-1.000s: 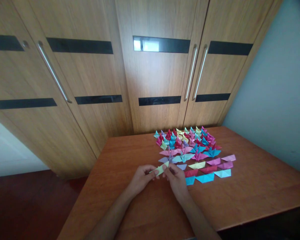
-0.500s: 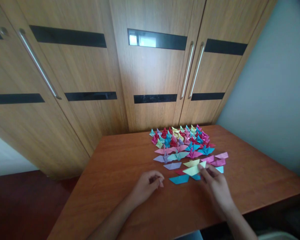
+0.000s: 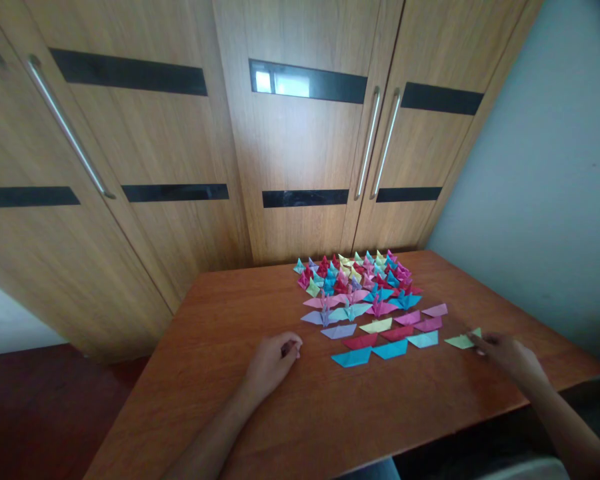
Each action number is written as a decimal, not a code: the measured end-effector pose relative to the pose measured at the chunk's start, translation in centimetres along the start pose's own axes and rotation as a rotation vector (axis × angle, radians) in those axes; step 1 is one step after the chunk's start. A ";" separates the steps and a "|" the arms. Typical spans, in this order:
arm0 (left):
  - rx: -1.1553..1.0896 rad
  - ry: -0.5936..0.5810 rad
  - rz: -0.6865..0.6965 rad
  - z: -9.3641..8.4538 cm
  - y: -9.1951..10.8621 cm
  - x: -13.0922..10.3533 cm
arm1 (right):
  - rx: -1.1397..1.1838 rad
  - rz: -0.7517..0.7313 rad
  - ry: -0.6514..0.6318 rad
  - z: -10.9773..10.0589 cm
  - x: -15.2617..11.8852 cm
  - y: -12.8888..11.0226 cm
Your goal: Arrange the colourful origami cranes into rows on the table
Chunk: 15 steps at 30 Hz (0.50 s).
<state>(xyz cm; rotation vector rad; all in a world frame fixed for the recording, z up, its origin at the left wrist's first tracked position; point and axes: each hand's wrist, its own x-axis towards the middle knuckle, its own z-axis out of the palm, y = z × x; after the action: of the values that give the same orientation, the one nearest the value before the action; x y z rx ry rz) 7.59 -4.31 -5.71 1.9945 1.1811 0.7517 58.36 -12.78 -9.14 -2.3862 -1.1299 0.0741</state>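
My right hand (image 3: pixel 514 361) is at the right of the table, its thumb and fingers pinching the right end of a pale green folded paper piece (image 3: pixel 460 342). That piece is at or just above the tabletop; I cannot tell if it touches. My left hand (image 3: pixel 273 363) rests on the wood with curled fingers and nothing visible in them. Between the hands lie flat folded paper pieces in rows: blue (image 3: pixel 391 349), red (image 3: pixel 361 341), light blue (image 3: pixel 423 339), yellow (image 3: pixel 377 325), lavender (image 3: pixel 339 331) and pink (image 3: pixel 429 324). Behind them stand many colourful origami cranes (image 3: pixel 350 311).
The brown wooden table (image 3: pixel 220 320) reaches back to a wooden wardrobe (image 3: pixel 305 140) with metal handles and dark panels. A pale wall (image 3: pixel 540 200) rises on the right. My lap shows below the table's front edge.
My right hand has carried the pale green paper piece rightward, away from above the rows, uncovering the blue and red pieces. My left hand stays curled on the table, slightly further left in view.
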 end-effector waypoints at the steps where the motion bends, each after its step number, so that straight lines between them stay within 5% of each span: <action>1: 0.006 -0.002 -0.001 0.0 0.0 0.0 | -0.065 0.019 -0.065 0.1 0.1 0.0; 3: 0.014 -0.004 0.005 -0.1 0.1 0.0 | -0.164 0.068 -0.154 0.4 0.1 -0.2; 15: 0.030 -0.013 0.023 0.1 -0.2 0.0 | -0.245 0.153 -0.085 1.4 0.1 -1.7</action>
<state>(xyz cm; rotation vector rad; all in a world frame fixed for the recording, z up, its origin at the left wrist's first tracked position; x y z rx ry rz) 7.54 -4.27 -5.88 2.0375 1.1701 0.7356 56.90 -11.24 -9.58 -2.7083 -1.0443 0.0946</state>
